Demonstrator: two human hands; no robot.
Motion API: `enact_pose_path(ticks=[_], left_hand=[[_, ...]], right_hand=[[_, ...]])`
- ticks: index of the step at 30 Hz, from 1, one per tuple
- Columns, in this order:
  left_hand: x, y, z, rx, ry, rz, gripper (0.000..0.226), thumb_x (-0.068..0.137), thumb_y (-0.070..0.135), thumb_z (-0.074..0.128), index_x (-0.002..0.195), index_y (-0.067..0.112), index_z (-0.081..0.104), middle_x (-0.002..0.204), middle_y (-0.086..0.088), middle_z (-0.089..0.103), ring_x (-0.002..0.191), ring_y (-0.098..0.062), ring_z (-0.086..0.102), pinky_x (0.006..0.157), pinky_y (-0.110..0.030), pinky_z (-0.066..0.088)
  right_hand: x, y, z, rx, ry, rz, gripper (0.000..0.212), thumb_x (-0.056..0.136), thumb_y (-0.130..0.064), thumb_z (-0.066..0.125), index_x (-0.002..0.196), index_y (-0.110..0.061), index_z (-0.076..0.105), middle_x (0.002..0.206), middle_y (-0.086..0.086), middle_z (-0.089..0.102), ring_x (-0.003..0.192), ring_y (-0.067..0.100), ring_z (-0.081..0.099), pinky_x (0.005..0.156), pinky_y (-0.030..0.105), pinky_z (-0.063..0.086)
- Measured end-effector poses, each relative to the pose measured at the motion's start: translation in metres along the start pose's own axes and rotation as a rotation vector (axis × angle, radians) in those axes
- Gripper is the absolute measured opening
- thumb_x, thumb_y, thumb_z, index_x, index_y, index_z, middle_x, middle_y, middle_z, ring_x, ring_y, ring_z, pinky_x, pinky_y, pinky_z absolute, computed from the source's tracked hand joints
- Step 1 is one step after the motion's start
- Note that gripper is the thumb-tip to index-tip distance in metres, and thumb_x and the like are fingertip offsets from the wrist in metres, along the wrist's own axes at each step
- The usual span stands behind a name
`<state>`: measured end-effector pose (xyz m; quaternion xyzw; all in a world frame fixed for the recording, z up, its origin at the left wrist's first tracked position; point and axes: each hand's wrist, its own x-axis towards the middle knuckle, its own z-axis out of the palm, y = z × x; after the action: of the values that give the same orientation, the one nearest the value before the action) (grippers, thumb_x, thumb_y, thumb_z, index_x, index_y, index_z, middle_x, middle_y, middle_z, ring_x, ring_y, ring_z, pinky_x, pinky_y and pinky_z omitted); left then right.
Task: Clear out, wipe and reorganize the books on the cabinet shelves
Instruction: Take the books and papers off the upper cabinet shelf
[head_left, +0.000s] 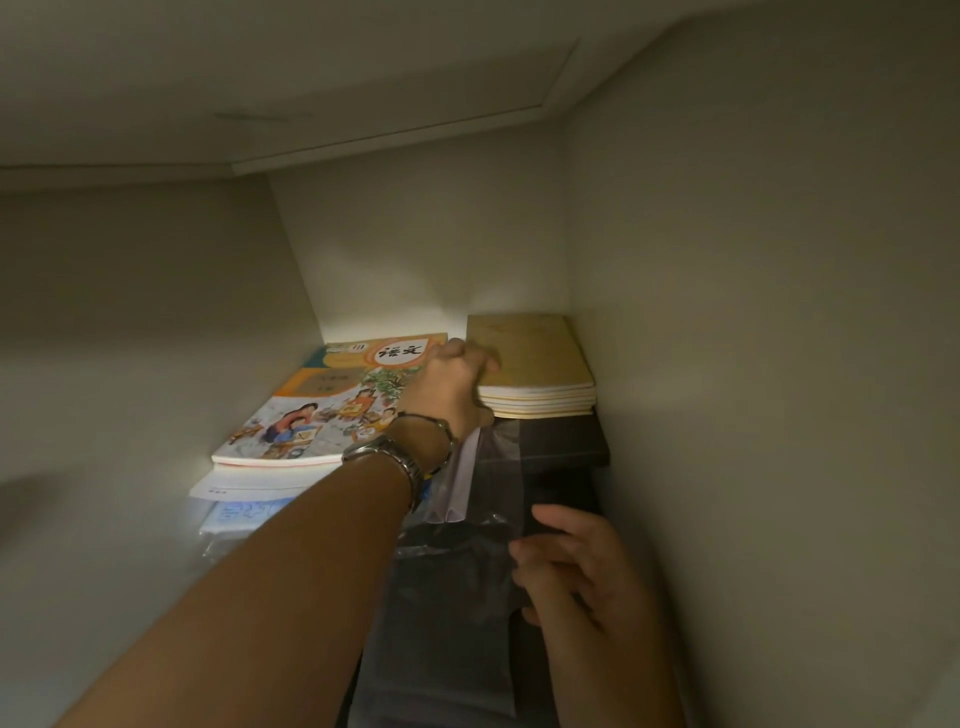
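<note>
Nearest the camera, the left forearm (249, 587) rises from the lower left edge (its elbow end is cut off) and runs diagonally up and right into the cabinet compartment (156, 322). A metal wristwatch (387, 457) circles the wrist.

At left on the shelf lies an illustrated textbook (332, 405), flat, cover up, its long axis running from the near left to the far right, title end toward the back wall. It tops a small pile; beneath it a white sheet (234, 488) and a blue-printed item (244, 512) stick out, their details hard to read.

At centre, the left hand (452, 387) reaches the stack of tan notebooks (535, 364). Its fingers curl over the stack's left edge, gripping it. The stack lies flat in the far right corner, close to the side wall, long axis front to back.

Before the stack, a clear plastic bag (467, 525) covers dark objects (561, 441) (too dim to identify).

At lower right, the right hand (566, 566) rests on the plastic with fingers loosely bent; whether it pinches the film cannot be told. Its wrist is cut off below.
</note>
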<state>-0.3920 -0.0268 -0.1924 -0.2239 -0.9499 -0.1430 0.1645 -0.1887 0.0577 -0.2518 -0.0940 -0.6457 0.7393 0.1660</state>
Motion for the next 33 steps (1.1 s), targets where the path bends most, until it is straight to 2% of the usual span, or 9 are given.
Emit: enact_pose_path(ticks=[8, 13, 17, 21, 27, 33], left_hand=[[-0.007, 0.003, -0.001, 0.099, 0.084, 0.05, 0.044, 0.073, 0.018, 0.069, 0.115, 0.021, 0.058, 0.117, -0.002, 0.055, 0.116, -0.026, 0.043, 0.082, -0.042, 0.049], [-0.008, 0.004, -0.002, 0.097, 0.124, 0.072, 0.039, 0.076, 0.02, 0.066, 0.114, 0.019, 0.059, 0.114, -0.002, 0.058, 0.114, -0.024, 0.046, 0.08, -0.039, 0.049], [-0.003, 0.004, 0.001, 0.067, 0.141, 0.086, 0.042, 0.071, 0.02, 0.066, 0.112, 0.016, 0.057, 0.111, -0.005, 0.055, 0.109, -0.026, 0.047, 0.075, -0.041, 0.05], [-0.003, 0.009, 0.005, 0.035, 0.139, 0.072, 0.042, 0.071, 0.016, 0.066, 0.112, 0.014, 0.055, 0.112, -0.005, 0.052, 0.104, -0.025, 0.049, 0.072, -0.036, 0.048], [0.0, 0.008, 0.008, -0.044, 0.149, 0.073, 0.044, 0.068, -0.005, 0.062, 0.11, 0.005, 0.057, 0.109, -0.013, 0.052, 0.096, -0.03, 0.052, 0.071, -0.03, 0.042], [-0.004, 0.002, 0.01, -0.059, 0.204, 0.068, 0.034, 0.07, -0.002, 0.064, 0.104, 0.004, 0.063, 0.101, -0.013, 0.061, 0.094, -0.029, 0.056, 0.074, -0.022, 0.036]], right_hand=[[-0.002, -0.003, -0.001, 0.023, -0.007, 0.01, 0.029, 0.082, -0.008, 0.067, 0.094, -0.034, 0.062, 0.083, -0.017, 0.069, 0.077, 0.003, 0.065, 0.073, 0.031, 0.054], [0.0, -0.008, -0.003, 0.051, -0.036, 0.024, 0.033, 0.082, 0.002, 0.064, 0.092, -0.029, 0.062, 0.08, -0.002, 0.071, 0.078, 0.014, 0.066, 0.077, 0.037, 0.053], [0.0, -0.009, -0.003, 0.055, -0.037, 0.026, 0.032, 0.083, -0.001, 0.064, 0.092, -0.032, 0.062, 0.079, -0.008, 0.071, 0.077, 0.012, 0.066, 0.074, 0.033, 0.053], [-0.001, -0.009, -0.003, 0.061, -0.046, 0.018, 0.033, 0.083, 0.002, 0.064, 0.093, -0.03, 0.062, 0.078, -0.004, 0.071, 0.076, 0.014, 0.066, 0.068, 0.029, 0.052], [-0.001, -0.01, -0.003, 0.042, -0.061, 0.028, 0.033, 0.084, -0.001, 0.062, 0.094, -0.032, 0.061, 0.079, -0.01, 0.071, 0.082, 0.013, 0.066, 0.076, 0.035, 0.053], [-0.001, -0.011, -0.005, 0.036, -0.057, 0.01, 0.033, 0.083, 0.002, 0.061, 0.094, -0.03, 0.061, 0.078, -0.006, 0.071, 0.081, 0.017, 0.065, 0.075, 0.037, 0.052]])
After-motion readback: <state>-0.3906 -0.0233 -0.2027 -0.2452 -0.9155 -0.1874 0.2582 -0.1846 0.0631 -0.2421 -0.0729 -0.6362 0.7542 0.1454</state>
